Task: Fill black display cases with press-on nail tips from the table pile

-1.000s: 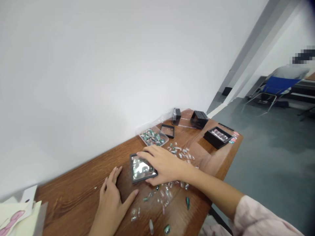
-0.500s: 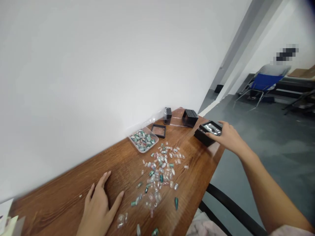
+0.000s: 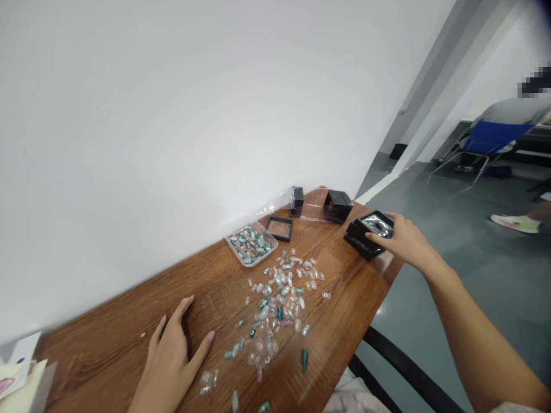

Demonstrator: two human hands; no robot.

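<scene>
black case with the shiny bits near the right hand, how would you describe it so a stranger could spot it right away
Find the far end of the wooden table and follow its right edge. There, a person's right hand touches a black-framed case of shiny silver pieces, sitting on a black box. It is the only black item the hand touches, and the flat black frame farther back shows brown, not silver.

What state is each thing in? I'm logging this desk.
Right hand: fingers on the black display case.
Black display case: shiny pieces inside.
Left hand: resting on the wooden table, holding nothing.
Plastic tray: full of green-silver stones.
Loose stones: scattered on the wooden table.
</scene>
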